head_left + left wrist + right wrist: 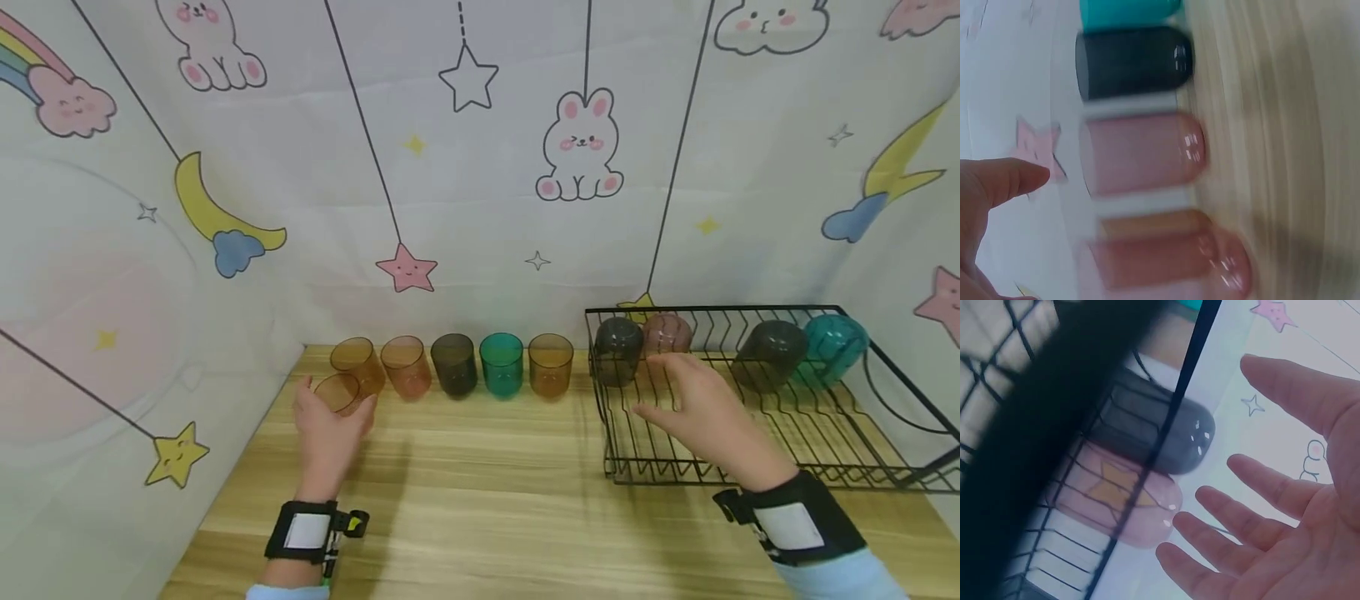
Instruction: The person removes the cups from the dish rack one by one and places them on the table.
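Observation:
My left hand [333,429] is at the left end of the table, thumb and fingers spread apart behind a pinkish glass [337,393]. In the left wrist view that glass [1229,265] stands upright, overlapping an amber glass [1154,223], and the thumb [1019,179] is apart from it. Over the near side of the black wire rack, my right hand [701,417] has its fingers extended. Closest to it is an upside-down pink glass [667,335] in the rack; the right wrist view shows the fingertips [1186,522] close to this glass [1129,497], holding nothing.
Along the back wall stand upright glasses: pink [407,368], dark grey [454,367], teal [502,367] and amber [551,367]. In the rack [652,482], two dark glasses [618,350] and a teal one [836,346] sit inverted or tilted. Patterned cloth [480,192] hangs behind.

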Demonstrator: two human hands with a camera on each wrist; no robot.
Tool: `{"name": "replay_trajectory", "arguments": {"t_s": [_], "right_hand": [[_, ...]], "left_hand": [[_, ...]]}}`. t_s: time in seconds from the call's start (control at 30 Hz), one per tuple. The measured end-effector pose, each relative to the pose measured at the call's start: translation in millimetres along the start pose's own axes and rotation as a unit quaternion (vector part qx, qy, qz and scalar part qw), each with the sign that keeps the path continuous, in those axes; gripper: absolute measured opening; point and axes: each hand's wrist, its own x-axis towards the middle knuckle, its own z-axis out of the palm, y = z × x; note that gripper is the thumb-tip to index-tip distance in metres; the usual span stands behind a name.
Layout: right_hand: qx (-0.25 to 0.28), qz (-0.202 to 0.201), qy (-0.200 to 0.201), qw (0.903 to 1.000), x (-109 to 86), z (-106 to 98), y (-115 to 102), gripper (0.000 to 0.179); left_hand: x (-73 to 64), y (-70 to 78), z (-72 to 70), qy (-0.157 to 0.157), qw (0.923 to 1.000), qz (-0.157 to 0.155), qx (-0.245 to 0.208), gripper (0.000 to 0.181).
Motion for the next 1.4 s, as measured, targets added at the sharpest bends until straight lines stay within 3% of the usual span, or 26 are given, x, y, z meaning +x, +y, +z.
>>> {"name": "replay_trajectory", "arguments": {"t_s": [0.07, 0.17, 0.3, 0.4, 0.67, 0.87, 1.07, 1.4], "right_hand": [[-0.015, -0.004, -0.002, 0.9999, 3.8, -4.4, 0.2, 0.073], [-0.034, -0.020, 0.001, 0.9992, 10.3, -8.4, -1.7, 0.070], [-0.054, -0.043, 0.002, 0.9976, 17.8, -9.9, -8.5, 0.069], [-0.063, -0.054, -0.008, 0.9965, 21.0, -11.5, -14.2, 0.069], [-0.098, -0.054, -0.036, 0.9931, 39.1, -22.5, -23.4, 0.075], [-0.141, -0.039, -0.064, 0.9872, 64.3, -21.8, -27.3, 0.085], [-0.185, -0.060, -0.091, 0.9767, 84.6, -12.0, -27.9, 0.085], [-0.229, -0.054, -0.123, 0.9640, 100.7, 1.2, -32.7, 0.070]], "left_hand": [[-12.4, 15.1, 9.8, 0.017, 0.9985, 0.048, 0.022, 0.100], [-31.8, 39.9, 25.5, 0.012, 0.9918, 0.121, 0.038, 0.096], [-50.5, 71.1, 44.3, -0.039, 0.9813, 0.185, 0.035, 0.088], [-60.0, 88.4, 55.1, -0.089, 0.9734, 0.210, 0.026, 0.083], [-74.3, 111.8, 77.0, -0.188, 0.9566, 0.222, 0.023, 0.084], [-79.3, 124.1, 85.3, -0.248, 0.9373, 0.240, 0.049, 0.084], [-81.1, 129.6, 88.2, -0.276, 0.9229, 0.256, 0.081, 0.082], [-82.1, 128.7, 86.3, -0.292, 0.9145, 0.257, 0.111, 0.076]]}}
